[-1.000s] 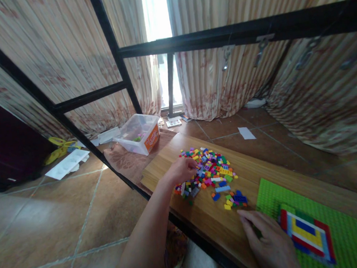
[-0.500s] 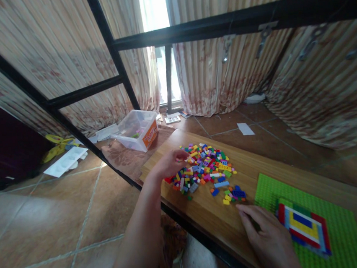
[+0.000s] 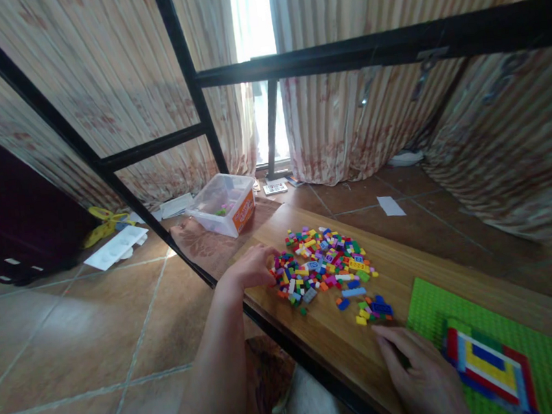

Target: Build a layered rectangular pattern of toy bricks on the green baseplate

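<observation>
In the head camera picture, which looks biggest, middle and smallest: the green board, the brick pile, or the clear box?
1. Green board, though it is nearest the camera.
2. Brick pile.
3. Clear box, though it is farthest away.

Home room: curtains (image 3: pixel 345 116), tiled floor (image 3: pixel 73 330)

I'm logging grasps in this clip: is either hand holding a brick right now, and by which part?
It cannot be told. The left hand touches the brick pile at its edge; the right hand rests flat on the wooden table.
</observation>
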`<state>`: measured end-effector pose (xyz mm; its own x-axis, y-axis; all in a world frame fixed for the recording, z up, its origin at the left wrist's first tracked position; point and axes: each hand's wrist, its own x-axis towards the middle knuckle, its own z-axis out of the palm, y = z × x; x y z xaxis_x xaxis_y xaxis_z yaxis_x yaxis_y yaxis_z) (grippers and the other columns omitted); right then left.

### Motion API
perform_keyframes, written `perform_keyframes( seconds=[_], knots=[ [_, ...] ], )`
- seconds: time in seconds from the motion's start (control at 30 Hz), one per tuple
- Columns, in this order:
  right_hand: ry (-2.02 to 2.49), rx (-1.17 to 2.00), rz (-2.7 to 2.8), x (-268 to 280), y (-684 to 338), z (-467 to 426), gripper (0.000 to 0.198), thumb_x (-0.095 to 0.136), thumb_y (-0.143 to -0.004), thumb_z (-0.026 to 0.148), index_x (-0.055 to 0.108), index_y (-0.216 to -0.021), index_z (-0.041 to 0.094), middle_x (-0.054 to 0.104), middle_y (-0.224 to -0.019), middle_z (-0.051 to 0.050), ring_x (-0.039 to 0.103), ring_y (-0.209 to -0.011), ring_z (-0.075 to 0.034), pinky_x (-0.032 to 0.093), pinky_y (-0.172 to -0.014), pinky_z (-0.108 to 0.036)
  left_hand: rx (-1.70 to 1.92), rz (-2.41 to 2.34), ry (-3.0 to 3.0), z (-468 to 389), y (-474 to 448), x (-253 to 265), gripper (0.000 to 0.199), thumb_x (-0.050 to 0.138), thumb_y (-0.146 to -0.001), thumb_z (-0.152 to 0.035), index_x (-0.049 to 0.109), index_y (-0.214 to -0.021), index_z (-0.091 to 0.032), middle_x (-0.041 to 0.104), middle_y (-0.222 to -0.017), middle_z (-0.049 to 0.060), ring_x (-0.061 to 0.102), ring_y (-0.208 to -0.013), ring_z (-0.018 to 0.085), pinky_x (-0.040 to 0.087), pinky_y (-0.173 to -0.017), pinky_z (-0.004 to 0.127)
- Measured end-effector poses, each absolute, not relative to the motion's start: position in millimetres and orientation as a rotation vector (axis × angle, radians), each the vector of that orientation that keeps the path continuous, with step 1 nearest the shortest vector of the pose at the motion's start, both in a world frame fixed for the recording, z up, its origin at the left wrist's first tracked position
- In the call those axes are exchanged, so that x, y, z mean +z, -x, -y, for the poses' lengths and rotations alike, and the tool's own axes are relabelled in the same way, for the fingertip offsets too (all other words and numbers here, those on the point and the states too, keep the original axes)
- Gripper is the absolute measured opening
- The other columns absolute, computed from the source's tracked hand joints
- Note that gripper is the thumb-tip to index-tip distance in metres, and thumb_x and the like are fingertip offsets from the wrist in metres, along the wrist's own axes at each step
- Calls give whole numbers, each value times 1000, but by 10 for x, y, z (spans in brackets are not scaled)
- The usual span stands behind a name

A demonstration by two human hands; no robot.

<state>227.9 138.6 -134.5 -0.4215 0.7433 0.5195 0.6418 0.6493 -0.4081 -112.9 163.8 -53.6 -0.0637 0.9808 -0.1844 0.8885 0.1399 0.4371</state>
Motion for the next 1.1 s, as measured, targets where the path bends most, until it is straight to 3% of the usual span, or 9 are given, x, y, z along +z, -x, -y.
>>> perform_keyframes(
  seconds=[0.23,0.6,0.73,0.97,1.1],
  knots=[
    [1080,169,2190,-1370,-2295,-1389,27,45,-96,36,70,-95,23,76,-91,-1,71,-84,-18,52,-76,-32,262,-2054,-1741,-1710,1036,-599,52,72,-64,-23,66,-115,-18,68,-96,2,62,-82,17,48,-73,24],
    [1067,194,2172,-1328,-2271,-1396,23,48,-96,33,68,-95,23,75,-91,-1,71,-85,-18,53,-75,-31,503,-1958,-1895,-1870,617,-655,33,65,-78,-25,67,-109,-17,69,-88,4,63,-78,18,49,-73,27],
    [1074,226,2173,-1339,-2275,-1391,21,49,-95,32,68,-96,24,75,-92,-1,70,-85,-18,52,-76,-32,526,-1884,-1980,-1892,508,-633,21,60,-79,-22,68,-98,-18,68,-85,2,63,-76,17,48,-69,25],
    [1142,322,2170,-1347,-2250,-1382,18,51,-95,27,68,-99,24,74,-94,-2,68,-88,-19,51,-79,-34,506,-1733,-2242,-1909,183,-654,22,58,-83,-22,67,-103,-19,68,-103,6,62,-98,21,48,-86,30],
    [1144,369,2146,-1337,-2229,-1376,17,51,-95,24,67,-97,24,73,-93,-2,67,-87,-18,49,-79,-34,415,-1598,-2394,-1873,-116,-673,16,57,-86,-25,69,-94,-20,67,-98,6,61,-95,21,48,-89,34]
  ],
)
